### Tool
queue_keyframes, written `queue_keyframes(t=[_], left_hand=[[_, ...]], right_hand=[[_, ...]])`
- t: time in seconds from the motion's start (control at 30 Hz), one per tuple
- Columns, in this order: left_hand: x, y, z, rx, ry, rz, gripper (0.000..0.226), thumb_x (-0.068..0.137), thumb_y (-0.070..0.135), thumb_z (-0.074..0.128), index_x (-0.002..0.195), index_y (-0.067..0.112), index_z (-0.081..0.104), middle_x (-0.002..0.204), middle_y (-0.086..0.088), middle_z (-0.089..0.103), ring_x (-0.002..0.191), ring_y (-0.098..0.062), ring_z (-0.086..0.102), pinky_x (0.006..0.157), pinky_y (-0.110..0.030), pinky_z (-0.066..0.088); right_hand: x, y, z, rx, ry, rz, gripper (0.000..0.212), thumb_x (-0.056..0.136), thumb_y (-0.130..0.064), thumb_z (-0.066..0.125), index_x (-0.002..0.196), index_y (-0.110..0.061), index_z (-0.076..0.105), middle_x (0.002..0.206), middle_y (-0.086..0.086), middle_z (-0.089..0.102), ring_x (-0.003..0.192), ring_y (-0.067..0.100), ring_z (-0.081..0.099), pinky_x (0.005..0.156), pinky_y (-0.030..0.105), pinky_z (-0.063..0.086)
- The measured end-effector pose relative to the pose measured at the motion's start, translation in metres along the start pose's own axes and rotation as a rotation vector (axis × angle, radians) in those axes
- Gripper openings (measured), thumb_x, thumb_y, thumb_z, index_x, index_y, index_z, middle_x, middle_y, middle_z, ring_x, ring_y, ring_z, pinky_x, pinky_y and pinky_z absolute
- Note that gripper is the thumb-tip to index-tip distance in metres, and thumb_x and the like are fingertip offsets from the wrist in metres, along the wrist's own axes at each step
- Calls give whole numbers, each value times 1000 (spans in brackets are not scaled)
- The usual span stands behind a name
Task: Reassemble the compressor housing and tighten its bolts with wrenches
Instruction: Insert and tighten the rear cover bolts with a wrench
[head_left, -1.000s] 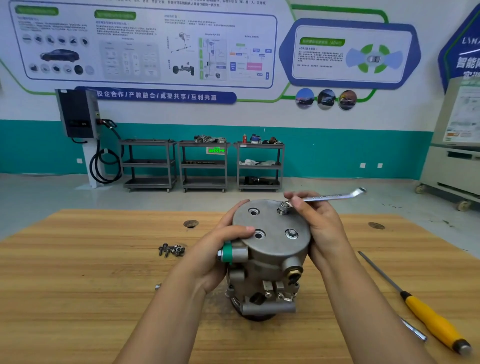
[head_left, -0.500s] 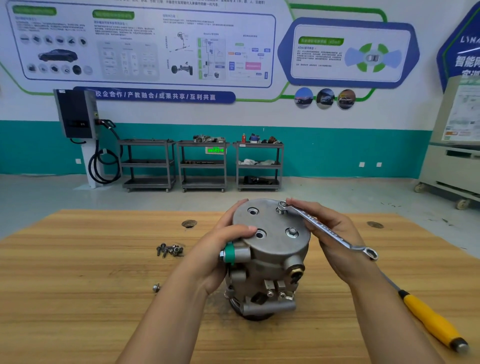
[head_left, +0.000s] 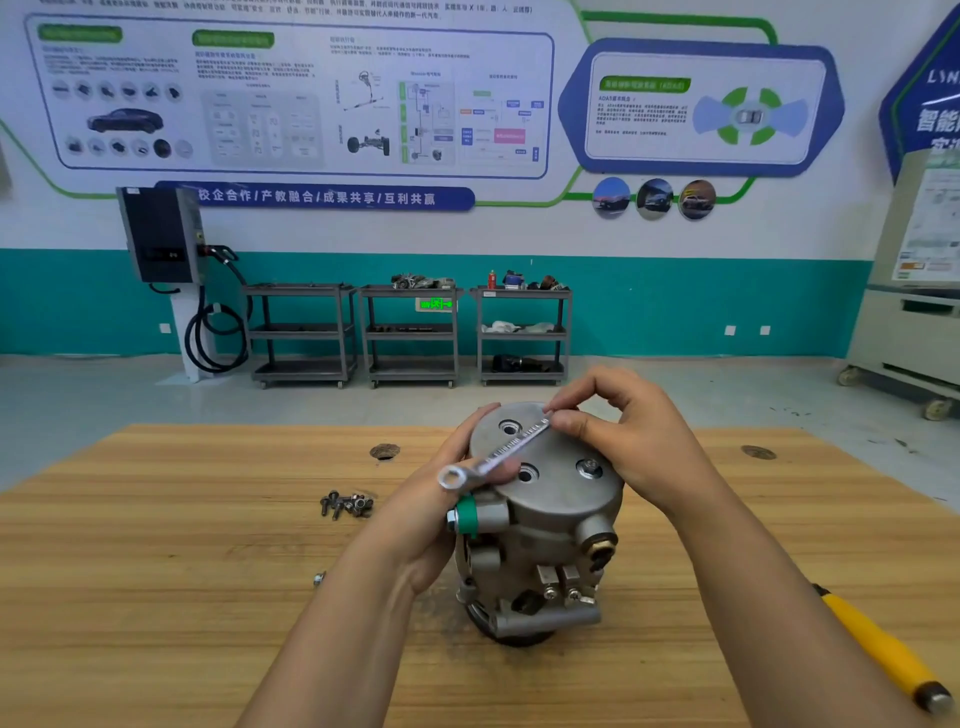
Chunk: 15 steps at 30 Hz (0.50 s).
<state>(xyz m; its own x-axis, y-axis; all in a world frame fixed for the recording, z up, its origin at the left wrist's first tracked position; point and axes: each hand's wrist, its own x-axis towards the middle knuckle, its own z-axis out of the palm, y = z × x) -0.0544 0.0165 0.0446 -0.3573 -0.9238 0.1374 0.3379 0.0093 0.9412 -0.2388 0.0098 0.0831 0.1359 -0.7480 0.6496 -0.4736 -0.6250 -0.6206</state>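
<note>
Wrench lies across the compressor housing top, right hand pinching its far end, left hand gripping the housing's side.

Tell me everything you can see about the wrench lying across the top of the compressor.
The wrench is a slim, silvery metal bar with stamped markings along its shank, too small to read. It lies diagonally across the round top plate of the compressor. The right hand pinches its far end, hiding that head. Its free ring end overhangs the plate's left edge, above the thumb of the left hand, which grips the housing; whether they touch is unclear.
</note>
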Motion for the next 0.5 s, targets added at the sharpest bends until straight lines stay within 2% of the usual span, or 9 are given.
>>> queue_keyframes(t=[0.07,0.13,0.2,0.27,0.3,0.4,0.47,0.5], left_hand=[[-2,0,1,-9,-20,5,64,65,3,74,124,25,57,104,-10,72,88,-24,70,66,-29,56],[-2,1,2,1,-33,15,64,66,6,72,125,28,57,108,-11,70,91,-25,70,67,-29,56],[-2,1,2,-9,-27,20,65,65,8,70,125,31,57,109,-9,71,91,-25,70,67,-28,56],[-2,1,2,-13,-24,22,66,65,9,70,125,32,57,109,-6,71,91,-24,70,66,-27,56],[-3,1,1,-12,-24,22,66,65,9,70,125,32,57,109,-6,71,92,-24,70,66,-27,55],[-2,0,-1,-20,-22,19,64,64,8,71,123,33,59,108,-5,71,94,-25,70,66,-27,55],[-2,-1,-2,-30,-23,17,64,64,8,71,122,32,60,108,-4,71,95,-25,69,66,-27,56],[-2,-1,-2,-33,-24,16,63,64,8,70,122,32,60,108,-4,71,95,-25,69,67,-28,56]], right_hand=[[7,-2,6,-58,20,9,18,78,-24,71,73,-35,59,81,-14,60,96,9,50,80,26,39],[14,-2,13,-90,45,57,12,80,-28,69,79,-35,59,73,-12,58,91,15,52,77,33,42],[20,0,16,-69,61,156,6,83,-30,66,87,-33,62,70,-10,56,83,16,54,71,31,44],[25,2,16,66,74,274,2,86,-26,63,86,-27,64,73,-7,57,75,14,54,61,22,43],[27,5,15,122,88,334,4,87,-24,61,84,-25,64,77,-6,60,76,13,54,59,22,42],[25,13,13,386,119,533,4,85,-18,60,87,-17,63,91,1,65,88,17,57,70,30,45],[18,21,12,727,105,545,17,83,-11,61,100,-13,60,100,4,70,95,18,63,74,31,50],[13,25,12,874,124,493,22,81,-10,62,102,-13,59,99,3,72,94,16,65,73,29,52]])
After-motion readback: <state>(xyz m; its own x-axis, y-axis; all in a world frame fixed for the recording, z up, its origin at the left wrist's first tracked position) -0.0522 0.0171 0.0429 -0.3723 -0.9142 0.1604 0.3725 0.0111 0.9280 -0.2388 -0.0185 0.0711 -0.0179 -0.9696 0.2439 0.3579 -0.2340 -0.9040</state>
